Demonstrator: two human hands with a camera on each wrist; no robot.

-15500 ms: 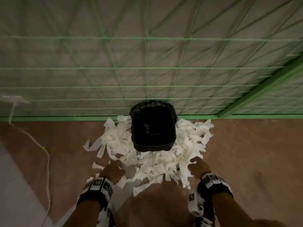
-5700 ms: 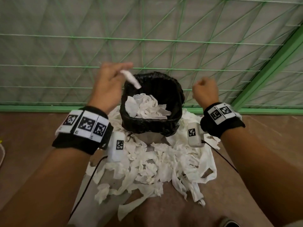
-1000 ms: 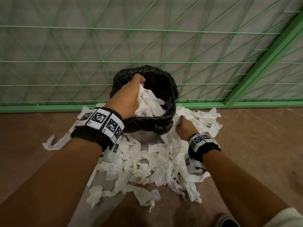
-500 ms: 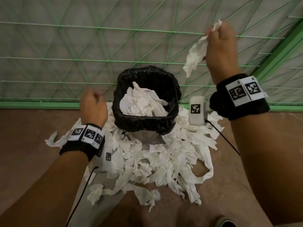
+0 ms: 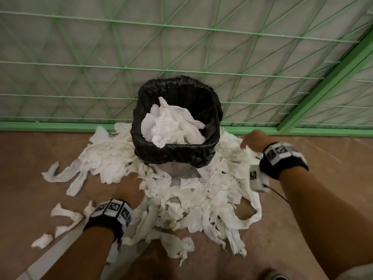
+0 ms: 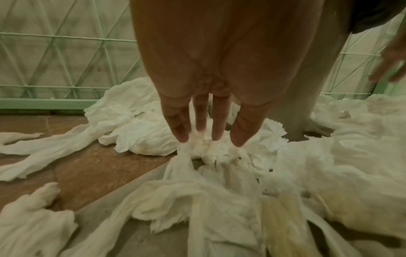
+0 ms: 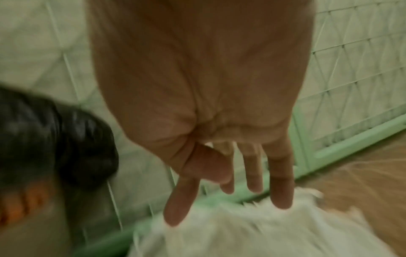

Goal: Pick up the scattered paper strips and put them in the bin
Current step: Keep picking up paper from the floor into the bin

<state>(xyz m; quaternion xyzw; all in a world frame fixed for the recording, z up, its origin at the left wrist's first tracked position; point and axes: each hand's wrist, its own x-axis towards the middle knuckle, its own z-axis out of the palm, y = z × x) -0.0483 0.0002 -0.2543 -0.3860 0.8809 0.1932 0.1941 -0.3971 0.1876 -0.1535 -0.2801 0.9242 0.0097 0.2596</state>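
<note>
Change: half a second ago the right hand (image 5: 254, 141) was raised over the bin holding a wad of paper; it is now lying low at the bin's right side, empty. The left hand (image 5: 129, 188), then a fist beside the bin's left wall, is now reaching down into the heap in front of it.
Left hand: fingers (image 6: 246, 127) are pointing straight down, slightly apart, tips touching a crumpled clump of paper strips (image 5: 201, 199); nothing is curled round the paper.
Right hand: fingers (image 7: 280, 177) are hanging loose and spread just above the paper, holding nothing; this view is blurring with motion.
Bin: the bin (image 5: 214, 126), lined with a black bag, is standing against the green mesh fence (image 5: 165, 65), partly filled with white paper.
Paper strips: most are lying on the brown floor (image 5: 28, 162), ringing the bin's base on the left, front and right; a few loose pieces are sitting apart at front left.
Wrists: black bands with printed markers are sitting on both wrists.
</note>
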